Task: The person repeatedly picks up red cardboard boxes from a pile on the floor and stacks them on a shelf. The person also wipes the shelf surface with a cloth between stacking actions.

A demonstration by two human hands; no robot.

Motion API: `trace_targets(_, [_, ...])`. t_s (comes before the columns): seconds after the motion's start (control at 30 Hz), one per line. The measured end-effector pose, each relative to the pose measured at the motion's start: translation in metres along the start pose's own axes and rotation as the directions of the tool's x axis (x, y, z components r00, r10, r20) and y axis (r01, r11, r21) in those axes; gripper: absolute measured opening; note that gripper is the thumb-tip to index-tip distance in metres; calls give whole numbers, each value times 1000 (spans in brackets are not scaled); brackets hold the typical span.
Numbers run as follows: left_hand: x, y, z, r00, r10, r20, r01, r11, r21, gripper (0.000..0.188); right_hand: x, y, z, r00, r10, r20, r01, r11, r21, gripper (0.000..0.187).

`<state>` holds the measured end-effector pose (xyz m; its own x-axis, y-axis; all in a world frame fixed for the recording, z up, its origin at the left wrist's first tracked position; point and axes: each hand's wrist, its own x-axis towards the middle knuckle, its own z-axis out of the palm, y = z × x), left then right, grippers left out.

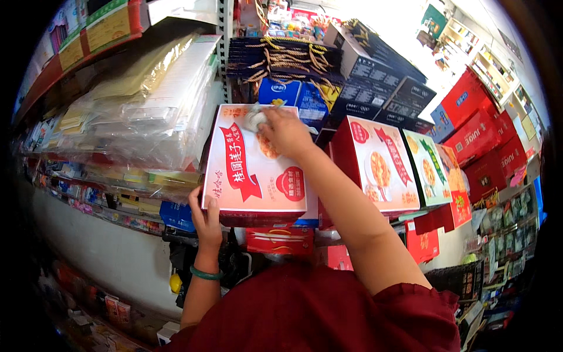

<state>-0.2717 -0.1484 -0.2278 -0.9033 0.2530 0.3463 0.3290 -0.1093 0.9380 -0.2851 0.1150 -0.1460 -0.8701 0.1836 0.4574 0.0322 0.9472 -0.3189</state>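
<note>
A large flat gift box (249,176), pink and red with a red ribbon design and food pictures, lies in front of me on a stack of other boxes. My left hand (204,219) grips its lower left corner; a green bangle sits on that wrist. My right hand (285,132) presses a small crumpled white cloth (255,119) against the box's upper face near its top edge.
To the right stand similar gift boxes (375,164) and stacks of red cartons (478,138). Dark boxes with gold rope handles (287,58) are piled behind. On the left are shelves with plastic-wrapped stacks (152,100) and small packaged goods (88,193).
</note>
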Motion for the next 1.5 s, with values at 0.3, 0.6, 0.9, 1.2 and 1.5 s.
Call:
trace_targets(0.3, [8, -20, -12, 987, -88, 135, 130, 928, -350, 57, -66, 9, -8, 928, 317, -197, -230, 901, 367, 41])
trace_targets(0.6, [44, -57, -16, 873, -395, 286, 487, 739, -465, 62, -141, 7, 40, 745, 657, 118, -153, -4, 988, 35])
trace_targets(0.9, [27, -37, -7, 859, -437, 266, 512, 751, -417, 67, -143, 7, 48, 714, 690, 122, -246, 84, 966, 41])
trace_targets(1.2, [-34, -2, -1, 830, -450, 330, 552, 748, -370, 66, -177, 8, 19, 752, 592, 291, -277, -117, 954, 41])
trace_targets(1.5, [-42, -5, -19, 765, -475, 435, 644, 542, -541, 60, -206, -28, 10, 645, 672, 365, -306, -211, 928, 46])
